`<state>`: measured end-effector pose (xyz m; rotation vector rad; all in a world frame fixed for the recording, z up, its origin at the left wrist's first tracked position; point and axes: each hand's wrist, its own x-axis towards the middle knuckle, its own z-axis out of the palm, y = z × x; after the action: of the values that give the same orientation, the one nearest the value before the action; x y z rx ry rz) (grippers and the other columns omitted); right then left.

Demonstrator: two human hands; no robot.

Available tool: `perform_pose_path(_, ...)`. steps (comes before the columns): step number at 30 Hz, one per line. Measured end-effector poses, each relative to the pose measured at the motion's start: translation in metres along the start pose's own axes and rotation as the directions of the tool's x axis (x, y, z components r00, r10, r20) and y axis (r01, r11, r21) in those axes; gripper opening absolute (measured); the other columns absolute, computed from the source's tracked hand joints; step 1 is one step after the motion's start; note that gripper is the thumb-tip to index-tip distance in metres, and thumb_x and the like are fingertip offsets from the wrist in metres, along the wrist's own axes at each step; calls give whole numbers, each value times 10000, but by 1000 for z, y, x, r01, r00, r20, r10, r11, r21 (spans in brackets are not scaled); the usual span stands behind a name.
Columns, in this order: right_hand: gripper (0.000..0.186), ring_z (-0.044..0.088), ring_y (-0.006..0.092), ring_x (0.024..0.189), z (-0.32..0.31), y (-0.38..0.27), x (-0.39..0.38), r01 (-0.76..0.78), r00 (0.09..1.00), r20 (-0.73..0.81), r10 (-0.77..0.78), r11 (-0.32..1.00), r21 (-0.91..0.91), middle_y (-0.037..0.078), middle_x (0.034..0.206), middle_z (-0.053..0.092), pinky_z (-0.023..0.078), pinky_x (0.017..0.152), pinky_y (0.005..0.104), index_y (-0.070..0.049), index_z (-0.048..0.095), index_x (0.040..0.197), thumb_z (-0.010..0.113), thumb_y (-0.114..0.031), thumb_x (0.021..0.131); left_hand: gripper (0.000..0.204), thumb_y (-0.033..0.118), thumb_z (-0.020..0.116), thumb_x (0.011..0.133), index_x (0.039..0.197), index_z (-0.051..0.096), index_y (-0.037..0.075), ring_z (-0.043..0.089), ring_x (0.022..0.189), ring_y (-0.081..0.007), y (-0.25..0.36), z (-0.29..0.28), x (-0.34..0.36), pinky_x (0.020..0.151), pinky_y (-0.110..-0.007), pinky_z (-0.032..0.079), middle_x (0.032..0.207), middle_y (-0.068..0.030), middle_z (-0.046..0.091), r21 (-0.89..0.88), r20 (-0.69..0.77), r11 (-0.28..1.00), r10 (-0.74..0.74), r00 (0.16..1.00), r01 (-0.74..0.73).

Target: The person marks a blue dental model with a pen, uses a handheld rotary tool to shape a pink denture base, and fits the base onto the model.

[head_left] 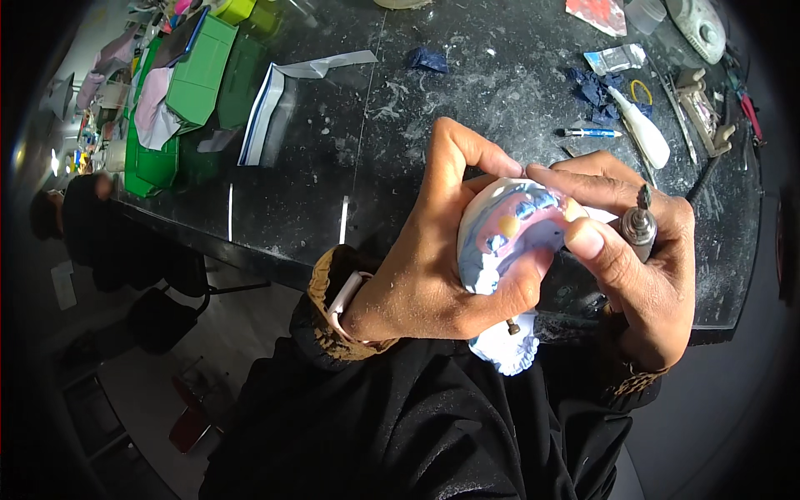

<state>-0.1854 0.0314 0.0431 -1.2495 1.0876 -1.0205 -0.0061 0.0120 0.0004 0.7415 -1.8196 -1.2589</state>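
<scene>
My left hand (429, 271) is wrapped round a dental cast (472, 242) in white and blue plaster, with pink material and yellowish teeth along its arch. Its thumb presses inside the arch. A rotary handpiece (639, 227) with a dark bur at its tip is gripped in my right hand (646, 283), pointing away from me. The right thumb and fingers also reach the cast's right side, at a yellowish tooth (573, 208). Below the cast, a white-blue plaster piece (510, 354) with a brass-coloured pin (513, 327) shows over my lap; whether it joins the cast is hidden.
Plaster dust marks the dark bench (333, 167). Beyond my right hand lie a white tube (646, 133), a blue pencil-like stick (592, 132), a metal frame (704, 112) and crumpled blue scraps (593, 87). Green bins (200, 71) and a folded strip (262, 112) sit left.
</scene>
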Motion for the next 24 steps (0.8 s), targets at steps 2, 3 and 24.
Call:
perform_pose_path(2, 349, 598, 211, 855, -1, 2, 1, -6, 1000, 1, 6, 999, 33, 186, 947, 626, 471, 786, 315, 72, 652, 1020, 664, -165, 765, 331, 96, 614, 746, 1011, 513, -75, 572, 835, -156, 1, 3, -1, 806, -289, 425, 934, -119, 618, 7, -37, 999, 34, 999, -34)
perform_pose_path(3, 332, 601, 211, 840, -2, 4, 1, 6, 1000, 18, -6, 999, 32, 189, 951, 628, 477, 754, 293, 72, 653, 1015, 657, -155, 773, 320, 89, 608, 744, 1008, 522, -71, 570, 835, -154, 1, 4, -2, 804, -288, 423, 936, -118, 615, 11, -49, 999, 45, 998, -44)
perform_pose_path(24, 223, 590, 211, 841, -1, 3, 2, 335, 914, -132, -383, 898, -284, 160, 893, 620, 454, 776, 310, 79, 643, 921, 641, -83, 768, 482, 53, 665, 758, 1063, 297, -12, 551, 801, -81, -3, 8, 4, 679, -220, 457, 946, -115, 554, -47, -158, 998, 42, 986, -50)
